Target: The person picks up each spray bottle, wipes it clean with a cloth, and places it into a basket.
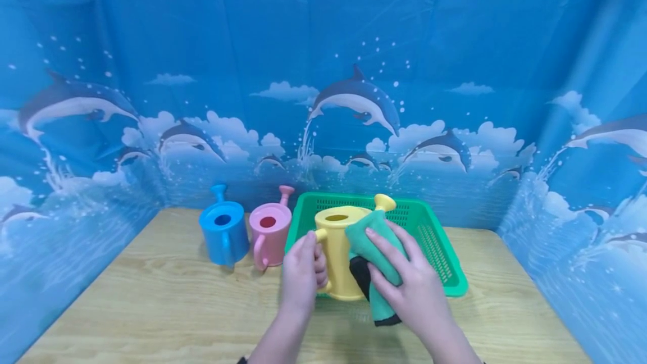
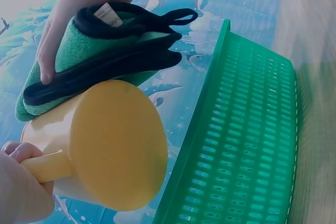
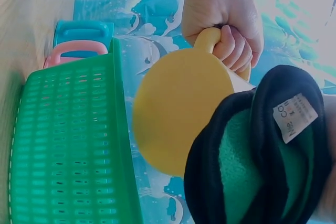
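The green plastic basket (image 1: 434, 251) with slotted walls stands on the wood-grain tabletop (image 1: 151, 308), and both forearms reach in from its near side, angled inward toward each other. Just before the basket's near wall, partly hiding it in the head view, a yellow plastic watering can with a flared spout (image 1: 336, 263) is held up, its round flat base clear of the tabletop. The left grip (image 1: 303, 268) is a closed fist on that can's looped handle (image 2: 47, 167), fingers wrapped through it and thumb lying along the upper end. Nearer the basket's right side, the right grip (image 1: 411, 277) holds a folded green fleecy cloth with black edging (image 1: 376, 240) against the can's side; its back faces up, the fingers spread and slightly bent across the fabric, the thumb set lower. One end of the cloth hangs loose below, and a small white label (image 3: 295, 117) shows between its folds. Left of the basket stand a pink plastic watering can (image 1: 275, 246), close beside it, and a blue plastic watering can (image 1: 223, 240) farther out. A blue dolphin-printed sheet (image 1: 253, 44) hangs behind the basket and along both sides.
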The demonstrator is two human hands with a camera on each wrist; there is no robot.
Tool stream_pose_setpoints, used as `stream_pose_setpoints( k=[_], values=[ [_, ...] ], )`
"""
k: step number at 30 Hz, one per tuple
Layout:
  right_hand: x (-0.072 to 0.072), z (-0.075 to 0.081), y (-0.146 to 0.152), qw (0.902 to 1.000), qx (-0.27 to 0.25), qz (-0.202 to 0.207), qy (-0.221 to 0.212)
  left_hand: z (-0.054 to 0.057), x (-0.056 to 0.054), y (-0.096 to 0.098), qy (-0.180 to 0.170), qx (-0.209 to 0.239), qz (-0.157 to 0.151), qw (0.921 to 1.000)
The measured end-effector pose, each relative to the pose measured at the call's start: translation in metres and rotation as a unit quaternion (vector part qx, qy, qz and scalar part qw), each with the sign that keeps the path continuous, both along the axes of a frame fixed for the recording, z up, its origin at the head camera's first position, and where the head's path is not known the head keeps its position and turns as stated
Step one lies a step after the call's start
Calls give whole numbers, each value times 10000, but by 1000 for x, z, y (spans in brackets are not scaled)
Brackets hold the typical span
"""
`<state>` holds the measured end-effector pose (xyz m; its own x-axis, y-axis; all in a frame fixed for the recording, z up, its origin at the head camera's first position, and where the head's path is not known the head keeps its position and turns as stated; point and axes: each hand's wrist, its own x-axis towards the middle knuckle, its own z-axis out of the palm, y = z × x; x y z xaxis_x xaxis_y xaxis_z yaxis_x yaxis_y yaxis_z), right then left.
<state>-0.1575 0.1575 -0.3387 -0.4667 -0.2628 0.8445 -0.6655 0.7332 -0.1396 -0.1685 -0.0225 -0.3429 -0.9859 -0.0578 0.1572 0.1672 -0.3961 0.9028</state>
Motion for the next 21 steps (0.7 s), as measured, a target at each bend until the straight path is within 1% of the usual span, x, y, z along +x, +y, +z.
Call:
stream_pose_setpoints(
  k=[7, 10, 16, 18, 21],
  values=[
    [1, -2, -2, 9992, 385, 44, -131, 3, -2, -6, -262, 96, 294, 9992],
    [2, -3, -3, 9983, 539, 103, -190, 4, -4, -10, -305, 146, 408, 9986],
    [4, -4, -3, 9949, 915, 185, -389, 6, -8, -18, -524, 173, 703, 9960],
    [4, -4, -3, 9931, 1052, 232, -466, 7, -9, -21, -519, 233, 778, 9953],
    [4, -4, 0, 9897, 1235, 365, -619, 7, -10, -24, -365, 394, 816, 9952]
  ],
)
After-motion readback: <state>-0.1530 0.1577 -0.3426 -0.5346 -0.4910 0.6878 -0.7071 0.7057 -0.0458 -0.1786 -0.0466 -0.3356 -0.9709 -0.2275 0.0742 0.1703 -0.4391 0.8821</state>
